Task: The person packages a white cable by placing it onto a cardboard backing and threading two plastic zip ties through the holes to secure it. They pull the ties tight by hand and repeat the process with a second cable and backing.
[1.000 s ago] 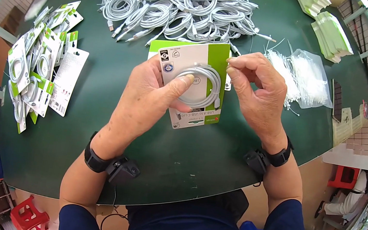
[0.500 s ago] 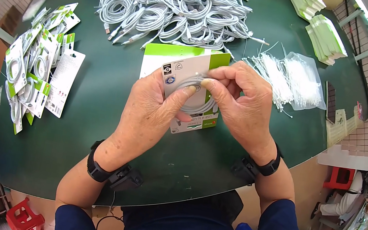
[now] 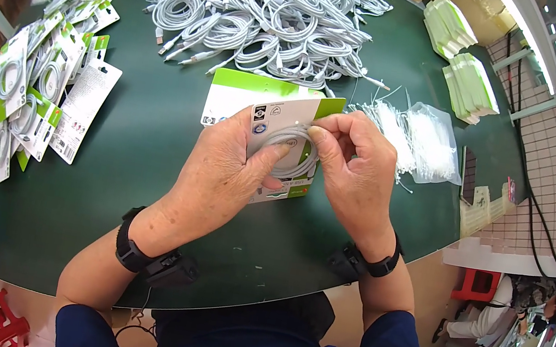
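Green tabletop point(image 3: 136, 89) in front of you, spreading out around and below the held card point(image 3: 297, 108), the landmark for these notes. Beyond the held card: a broad heap of coiled grey-white charging cables point(image 3: 270, 8), plugs poking out at its near edge. Well left of it: a loose pile of carded cables point(image 3: 51, 67), coils on white-and-green cards. Beyond and to the right of it: two stacks of green-and-white folded cards point(image 3: 470, 88). Closer on its right: a clear plastic bag point(image 3: 435, 145), with loose white cable ties point(image 3: 393, 131) beside it. Just behind the held card, partly covered by it: a flat card point(image 3: 264, 85) with a green band.

Your left hand point(image 3: 221, 160) grips the held card firmly at its left side, thumb pressed over the cable coil point(image 3: 309, 158), which lies on the card's printed face. Your right hand point(image 3: 360, 169) has thumb and forefinger drawn close together at the coil's upper right; the fingertips hide whatever is between them, so can't tell what they hold.

Change: a second ago your right hand was off the held card's right edge; now it's at the coil. Judgement: both hands now share one job, left steadying, right doing the fine work.
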`<action>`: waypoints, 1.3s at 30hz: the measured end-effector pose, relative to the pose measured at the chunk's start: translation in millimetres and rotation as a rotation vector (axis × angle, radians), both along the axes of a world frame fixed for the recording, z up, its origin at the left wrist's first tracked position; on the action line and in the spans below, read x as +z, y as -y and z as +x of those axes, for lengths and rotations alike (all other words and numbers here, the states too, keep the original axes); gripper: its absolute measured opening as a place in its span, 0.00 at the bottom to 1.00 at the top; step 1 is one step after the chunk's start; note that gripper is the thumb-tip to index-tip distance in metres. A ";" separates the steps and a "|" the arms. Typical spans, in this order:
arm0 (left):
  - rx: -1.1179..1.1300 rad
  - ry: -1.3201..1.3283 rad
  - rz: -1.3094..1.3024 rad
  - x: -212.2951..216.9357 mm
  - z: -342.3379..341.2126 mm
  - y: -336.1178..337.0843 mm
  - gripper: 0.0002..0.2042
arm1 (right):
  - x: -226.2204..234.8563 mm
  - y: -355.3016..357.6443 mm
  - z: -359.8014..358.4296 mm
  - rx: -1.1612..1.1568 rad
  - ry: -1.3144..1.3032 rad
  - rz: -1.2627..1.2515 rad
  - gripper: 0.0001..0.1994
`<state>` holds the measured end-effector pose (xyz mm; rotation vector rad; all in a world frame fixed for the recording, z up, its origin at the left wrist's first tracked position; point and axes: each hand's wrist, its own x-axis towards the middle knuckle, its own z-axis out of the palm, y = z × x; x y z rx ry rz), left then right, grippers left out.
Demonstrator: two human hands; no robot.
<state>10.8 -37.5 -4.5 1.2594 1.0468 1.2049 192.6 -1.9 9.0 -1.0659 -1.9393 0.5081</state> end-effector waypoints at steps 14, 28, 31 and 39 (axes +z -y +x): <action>0.006 -0.029 0.044 8.2 4.6 20.6 0.12 | 4.4 20.8 1.0 -0.069 0.103 0.073 0.07; 0.062 -0.248 0.306 -7.2 0.0 31.8 0.09 | 19.0 70.5 -45.4 -0.120 0.410 0.456 0.07; 0.076 -0.284 0.361 -8.8 -2.4 28.2 0.10 | 17.7 71.8 -46.7 -0.115 0.423 0.473 0.08; -0.094 0.125 -0.069 10.0 0.7 8.8 0.12 | 22.6 27.7 18.5 -0.181 0.046 0.393 0.06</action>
